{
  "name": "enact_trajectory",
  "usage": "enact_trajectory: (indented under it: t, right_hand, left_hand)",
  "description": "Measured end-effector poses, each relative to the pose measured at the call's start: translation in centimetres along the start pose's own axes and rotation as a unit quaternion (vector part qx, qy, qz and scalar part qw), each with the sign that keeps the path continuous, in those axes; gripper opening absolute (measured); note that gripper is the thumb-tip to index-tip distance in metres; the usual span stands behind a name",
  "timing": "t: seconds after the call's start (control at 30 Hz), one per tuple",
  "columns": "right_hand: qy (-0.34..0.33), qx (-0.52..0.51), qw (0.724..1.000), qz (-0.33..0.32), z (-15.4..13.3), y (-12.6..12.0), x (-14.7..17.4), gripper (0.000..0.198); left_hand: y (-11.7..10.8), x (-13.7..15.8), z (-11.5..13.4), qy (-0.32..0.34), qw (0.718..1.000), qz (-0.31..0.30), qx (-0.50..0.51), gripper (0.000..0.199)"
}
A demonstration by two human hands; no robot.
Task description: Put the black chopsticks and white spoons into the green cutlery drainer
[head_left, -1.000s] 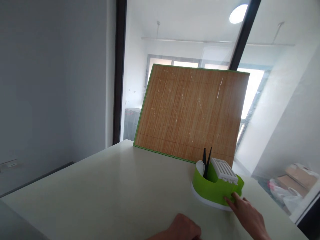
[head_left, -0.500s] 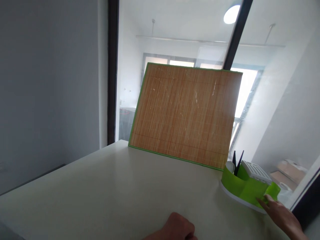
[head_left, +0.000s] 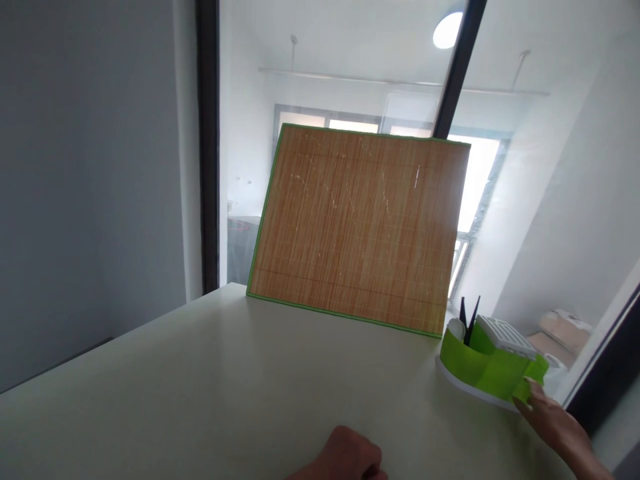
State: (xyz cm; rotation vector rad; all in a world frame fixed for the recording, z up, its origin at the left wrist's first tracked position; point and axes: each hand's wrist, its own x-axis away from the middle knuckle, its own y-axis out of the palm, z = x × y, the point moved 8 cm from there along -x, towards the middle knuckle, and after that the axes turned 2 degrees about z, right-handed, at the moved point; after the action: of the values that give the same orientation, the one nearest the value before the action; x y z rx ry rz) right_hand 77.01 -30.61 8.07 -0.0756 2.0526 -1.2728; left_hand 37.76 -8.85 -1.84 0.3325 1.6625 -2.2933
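Note:
My left hand rests at the near edge of the view on the white table, its fingers curled into a fist. No object shows in it, though the palm side is hidden. My right hand grips the near right end of a curved green desk organizer, one finger at the rim and another low by the base. The organizer has a pale base, a white slotted top and a pair of black pointed sticks standing in it. It stands on the table.
A brown bamboo mat with green edging leans upright against the glass at the back of the table. Dark frame posts divide the glass. A grey wall lies to the left. Beyond the glass sits a cardboard box.
The view has turned slightly, so the mat and organizer appear farther left. My right hand's fingers have come closer round the organizer's end. The left fist stays on the table.

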Motion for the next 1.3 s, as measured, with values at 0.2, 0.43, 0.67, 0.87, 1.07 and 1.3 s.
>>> enact_trajectory:
  t: [0.2, 0.43, 0.67, 0.87, 1.07, 1.3]
  right_hand:
    - [0.016, -0.123, 0.992, 0.017, -2.9, -1.2, 5.2, 0.056]
    - [-0.150, -0.208, 0.964, -0.077, -18.3, 1.5, 13.2, 0.031]
    - [-0.295, -0.211, 0.923, -0.127, -31.3, 4.0, 20.3, 0.038]
    - [-0.268, -0.195, 0.937, -0.111, -31.7, 4.8, 21.2, 0.044]
    - [-0.266, -0.190, 0.939, -0.109, -31.7, 4.4, 21.1, 0.045]
    - [-0.257, -0.190, 0.941, -0.110, -31.9, 4.1, 21.1, 0.044]
  left_hand:
    - [-1.0, -0.2, 0.7, -0.020, 1.000, -0.015, 0.001, 0.013]
    - [-2.3, 0.0, 1.4, -0.045, 0.999, -0.024, -0.017, 0.012]
    - [-2.3, -0.4, 1.5, -0.062, 0.996, -0.043, -0.039, 0.014]
    - [-2.4, -0.7, 1.7, -0.060, 0.996, -0.047, -0.037, 0.017]
    - [-2.8, -0.6, 2.0, -0.057, 0.997, -0.047, -0.036, 0.017]
    - [-2.9, -0.5, 1.8, -0.057, 0.997, -0.040, -0.032, 0.016]
